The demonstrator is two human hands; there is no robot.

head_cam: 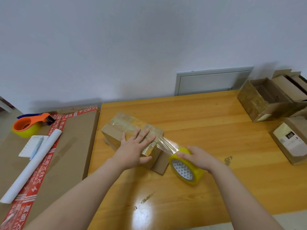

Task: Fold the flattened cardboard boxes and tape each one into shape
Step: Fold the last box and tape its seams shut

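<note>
item: small cardboard box (116, 130), folded into shape and already crossed by several bands of clear tape, lying near the middle of the wooden desk (207, 127). left hand (132, 148): laid flat on the box top, fingers (142, 135) straight and spread, pressing rather than gripping. right hand (199, 156): fingers curled over the yellow tape roll (186, 166), which is held tilted on edge just beside the box's near-right corner. a strip of clear tape (167, 145) runs taut from the box edge to the roll. risks, as judged: the strip hangs unsupported, so a slack or twisting pull could fold it onto itself or wrinkle it where it lands. a hard pull could drag the light box from under the flat palm, since nothing clamps it. what looks like a loose flap (160, 163) at the near end may be taped askew unless pressed down first. no cutter is in hand, and the orange tape dispenser (31, 124) sits well apart on the large flat carton (74, 146) to the left, so the tear-off could be ragged. also present: open boxes (265, 100), far right of the desk.
</note>
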